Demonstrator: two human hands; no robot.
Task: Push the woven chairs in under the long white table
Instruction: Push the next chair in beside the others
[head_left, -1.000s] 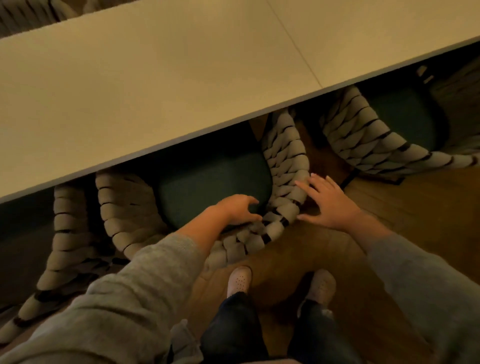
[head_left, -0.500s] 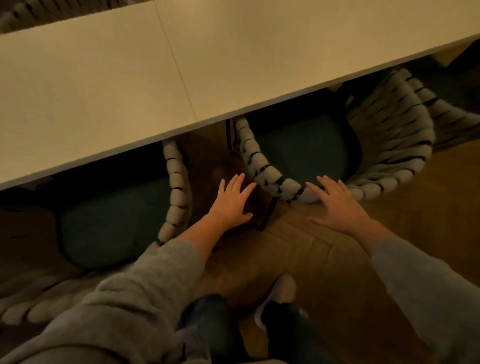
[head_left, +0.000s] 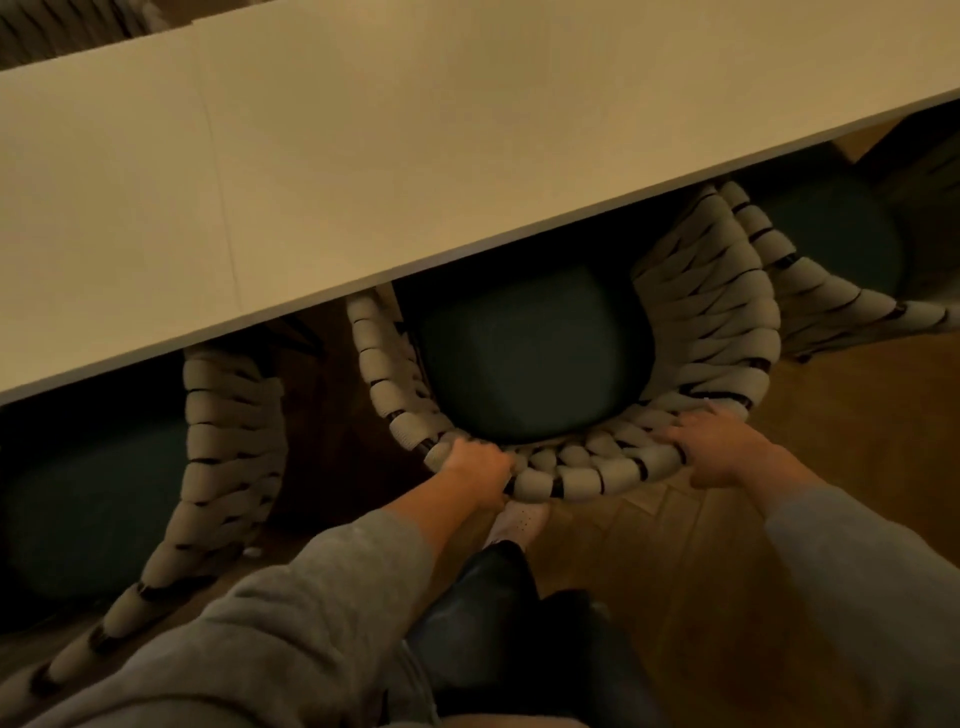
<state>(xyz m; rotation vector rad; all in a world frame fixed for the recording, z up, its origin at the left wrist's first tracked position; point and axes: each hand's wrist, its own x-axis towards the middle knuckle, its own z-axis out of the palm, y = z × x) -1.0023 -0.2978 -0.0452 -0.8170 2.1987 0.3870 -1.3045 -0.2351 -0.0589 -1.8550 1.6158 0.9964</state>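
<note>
Your one head-worn camera looks forward and steeply down from close above the long white bench (head_left: 363, 182), whose near edge slants across the frame, taking in the woven chair (head_left: 571, 480), your left hand (head_left: 478, 465), right hand (head_left: 719, 449) and legs (head_left: 483, 613) below.

woven chairs (head_left: 717, 332) on wooden floor (head_left: 810, 509)

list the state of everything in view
middle woven chair, seat partly under the long white table, back out
left hand, grips that chair's back rim
right hand, holds the same rim
left woven chair, partly under, back out
right woven chair, partly under, back out
</note>
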